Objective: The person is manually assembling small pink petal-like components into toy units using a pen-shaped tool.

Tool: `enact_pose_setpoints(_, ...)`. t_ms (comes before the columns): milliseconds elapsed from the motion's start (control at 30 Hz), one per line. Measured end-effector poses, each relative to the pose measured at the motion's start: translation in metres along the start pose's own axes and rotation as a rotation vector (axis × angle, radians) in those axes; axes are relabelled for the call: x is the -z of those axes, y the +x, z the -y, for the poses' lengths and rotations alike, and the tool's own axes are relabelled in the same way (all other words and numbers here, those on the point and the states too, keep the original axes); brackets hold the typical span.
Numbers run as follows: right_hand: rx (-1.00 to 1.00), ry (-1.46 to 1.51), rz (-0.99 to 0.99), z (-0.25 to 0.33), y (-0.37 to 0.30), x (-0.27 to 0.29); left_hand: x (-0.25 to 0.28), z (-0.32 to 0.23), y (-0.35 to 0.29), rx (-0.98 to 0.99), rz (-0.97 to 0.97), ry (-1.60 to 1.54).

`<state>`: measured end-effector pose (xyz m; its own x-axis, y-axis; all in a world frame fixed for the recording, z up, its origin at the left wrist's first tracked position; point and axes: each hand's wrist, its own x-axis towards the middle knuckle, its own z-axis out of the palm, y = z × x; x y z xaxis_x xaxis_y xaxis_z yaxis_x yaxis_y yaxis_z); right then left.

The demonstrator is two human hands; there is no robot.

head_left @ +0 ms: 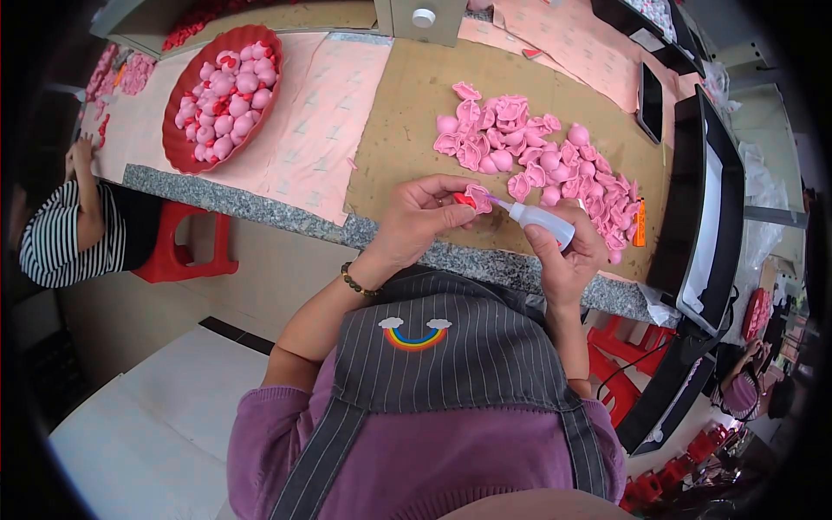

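Right fingers (544, 244) hold bottle (549, 225) near granite edge (494, 264), pink pile (549, 161) beyond.

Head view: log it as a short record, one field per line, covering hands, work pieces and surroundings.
Left hand: pinching a small pink-and-red piece
Right hand: gripping a translucent squeeze bottle
Nozzle: pointed at the piece; contact unclear
Loose pile: pink pieces, some round, some ruffled, beyond the hands
Work surface: brown board
Far left on table: red bowl of round pink pieces and red bits
Left edge: another person in a striped top
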<state>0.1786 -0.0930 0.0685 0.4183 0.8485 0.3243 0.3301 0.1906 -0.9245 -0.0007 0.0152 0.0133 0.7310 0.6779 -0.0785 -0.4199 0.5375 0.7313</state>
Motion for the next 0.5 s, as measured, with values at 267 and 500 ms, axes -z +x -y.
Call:
enact_pose_setpoints(267, 0.061, -0.056, 0.015, -0.0037, 0.004, -0.0013, 0.0012, -0.0007, 0.0021, -0.003, 0.004, -0.019)
enact_pose_setpoints(500, 0.073, -0.074, 0.028, -0.0022, 0.0036, -0.0012, 0.0003, -0.0021, 0.0026, 0.018, -0.014, 0.045)
